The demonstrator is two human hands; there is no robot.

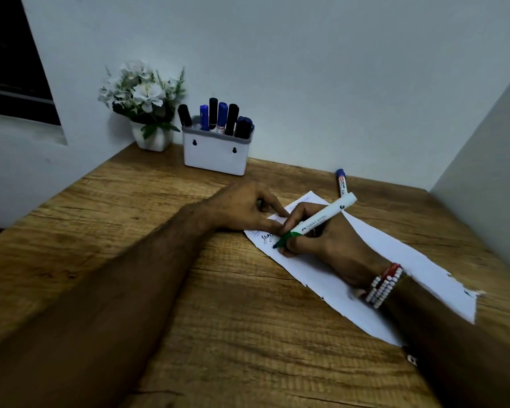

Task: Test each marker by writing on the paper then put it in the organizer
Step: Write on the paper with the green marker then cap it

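The right hand (pixel 315 238) grips a white-barrelled green marker (pixel 318 220), uncapped, its green tip touching the paper (pixel 409 260). The barrel reads "FABER-CASTELL"; the smaller line beneath is too small to read. The left hand (pixel 248 212) lies flat-fingered, its straight fingers pressing the paper's far left corner just beside the tip. A dark cursive scribble (pixel 267 238) sits by the tip, illegible, with fainter blue marks near the fingers. The paper lies slantwise on the wooden desk (pixel 130 231), its near right edge torn. A blue-capped marker (pixel 342 182) lies on the desk just beyond the paper, its label blurred. At the far wall stands the white organizer (pixel 215 154) holding black- and blue-capped markers (pixel 218 116), and left of it a white pot of white flowers (pixel 152 136). A beaded bracelet (pixel 384 285) circles the right wrist.
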